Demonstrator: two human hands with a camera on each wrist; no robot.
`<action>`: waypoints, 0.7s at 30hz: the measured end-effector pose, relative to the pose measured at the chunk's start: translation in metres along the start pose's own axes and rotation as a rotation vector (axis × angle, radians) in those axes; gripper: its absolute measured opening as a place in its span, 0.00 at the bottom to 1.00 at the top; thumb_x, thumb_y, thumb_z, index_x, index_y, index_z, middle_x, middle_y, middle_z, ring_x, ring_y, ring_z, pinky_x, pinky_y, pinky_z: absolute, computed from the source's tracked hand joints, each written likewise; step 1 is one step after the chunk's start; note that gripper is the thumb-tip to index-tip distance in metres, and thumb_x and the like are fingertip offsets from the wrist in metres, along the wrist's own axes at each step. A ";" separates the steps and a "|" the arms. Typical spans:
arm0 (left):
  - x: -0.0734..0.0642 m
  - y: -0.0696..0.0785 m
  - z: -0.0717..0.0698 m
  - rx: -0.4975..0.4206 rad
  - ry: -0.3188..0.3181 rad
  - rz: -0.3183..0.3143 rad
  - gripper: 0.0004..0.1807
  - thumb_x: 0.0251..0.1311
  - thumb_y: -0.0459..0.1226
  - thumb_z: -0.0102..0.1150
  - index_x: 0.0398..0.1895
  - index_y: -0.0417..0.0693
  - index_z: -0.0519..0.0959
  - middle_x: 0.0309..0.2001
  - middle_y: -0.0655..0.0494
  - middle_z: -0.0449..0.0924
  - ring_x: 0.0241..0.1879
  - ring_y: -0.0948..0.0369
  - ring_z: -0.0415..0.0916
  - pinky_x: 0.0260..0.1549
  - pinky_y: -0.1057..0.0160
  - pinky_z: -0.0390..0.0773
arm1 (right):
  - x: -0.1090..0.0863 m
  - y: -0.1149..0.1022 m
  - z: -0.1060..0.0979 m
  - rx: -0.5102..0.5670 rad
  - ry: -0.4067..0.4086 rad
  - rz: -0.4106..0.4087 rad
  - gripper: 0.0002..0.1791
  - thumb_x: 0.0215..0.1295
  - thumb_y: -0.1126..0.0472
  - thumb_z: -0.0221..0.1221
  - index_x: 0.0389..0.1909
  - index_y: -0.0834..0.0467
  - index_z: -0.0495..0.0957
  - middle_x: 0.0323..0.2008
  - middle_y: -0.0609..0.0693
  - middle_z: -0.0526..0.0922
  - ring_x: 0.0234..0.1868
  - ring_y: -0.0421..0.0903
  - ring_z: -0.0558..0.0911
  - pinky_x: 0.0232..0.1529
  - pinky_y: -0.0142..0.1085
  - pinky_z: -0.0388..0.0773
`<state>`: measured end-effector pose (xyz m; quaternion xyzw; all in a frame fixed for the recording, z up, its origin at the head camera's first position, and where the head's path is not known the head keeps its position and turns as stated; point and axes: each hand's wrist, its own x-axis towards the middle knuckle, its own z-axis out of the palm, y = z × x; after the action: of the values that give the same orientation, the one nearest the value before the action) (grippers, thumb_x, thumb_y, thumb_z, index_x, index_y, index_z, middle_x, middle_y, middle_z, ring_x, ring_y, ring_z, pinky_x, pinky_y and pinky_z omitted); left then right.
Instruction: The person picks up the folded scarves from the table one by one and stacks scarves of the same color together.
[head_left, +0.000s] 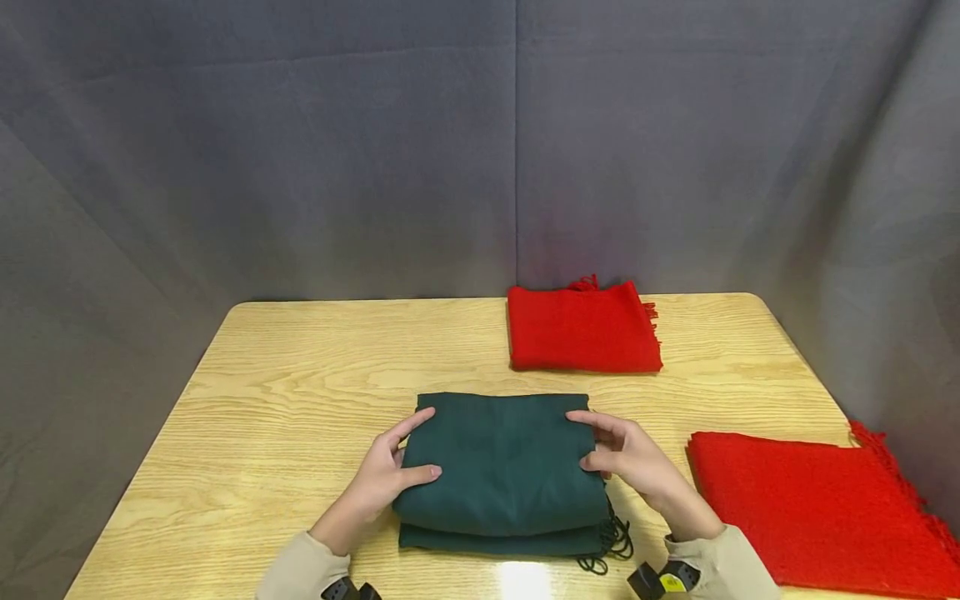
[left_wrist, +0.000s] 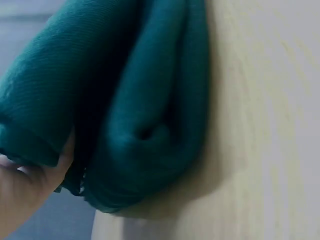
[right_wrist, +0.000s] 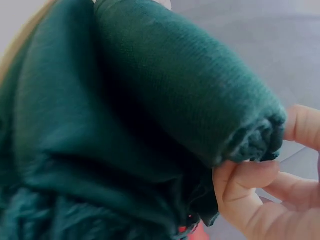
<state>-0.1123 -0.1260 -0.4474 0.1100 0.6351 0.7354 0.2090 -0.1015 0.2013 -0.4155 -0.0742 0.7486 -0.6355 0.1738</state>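
Dark green cloth (head_left: 498, 467): folded thickly, lying on the wooden table (head_left: 300, 375), towards 6 o'clock of it. Spilling a dark fringe (head_left: 619, 542) at its own 4 o'clock. Swelling, in both wrist views, into a plump upper fold (right_wrist: 190, 75) above the looser layers.

At 9 o'clock, held by the left hand (head_left: 381, 473), thumb and fingers clamped on the end of the upper fold. At 3 o'clock, held likewise by the right hand (head_left: 633, 457), clamped on the opposite end. Beyond the wrists, pale sleeves (head_left: 303, 571) at 8 and 4 o'clock.

Farther out, at 1 o'clock, a smaller red cloth (head_left: 585, 329), folded flat, well apart from the green. Between 3 and 4 o'clock, a larger red cloth (head_left: 810, 512), fringed on its far side. Behind everything, at 12 o'clock, a hanging grey curtain (head_left: 360, 167).
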 end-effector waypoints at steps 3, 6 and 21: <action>-0.001 -0.005 0.000 -0.010 -0.006 -0.014 0.42 0.50 0.21 0.57 0.69 0.39 0.50 0.58 0.32 0.62 0.45 0.51 0.76 0.36 0.53 0.78 | -0.002 0.007 0.001 0.010 -0.001 0.021 0.31 0.51 0.73 0.56 0.61 0.70 0.63 0.22 0.48 0.66 0.21 0.41 0.67 0.22 0.31 0.67; -0.002 -0.008 -0.001 -0.014 -0.007 -0.022 0.42 0.50 0.21 0.57 0.69 0.39 0.50 0.56 0.34 0.65 0.44 0.53 0.77 0.35 0.54 0.78 | -0.004 0.013 0.002 0.008 0.007 0.021 0.31 0.51 0.73 0.56 0.60 0.70 0.63 0.22 0.49 0.63 0.21 0.40 0.66 0.22 0.31 0.67; -0.008 -0.016 -0.005 0.042 -0.024 -0.038 0.42 0.50 0.21 0.57 0.69 0.38 0.51 0.57 0.33 0.61 0.47 0.52 0.75 0.37 0.54 0.78 | -0.009 0.035 0.003 0.022 -0.006 0.037 0.32 0.52 0.72 0.57 0.61 0.66 0.64 0.32 0.54 0.62 0.26 0.41 0.69 0.24 0.31 0.70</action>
<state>-0.1046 -0.1324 -0.4635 0.1111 0.6497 0.7166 0.2280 -0.0881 0.2081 -0.4482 -0.0605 0.7424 -0.6400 0.1886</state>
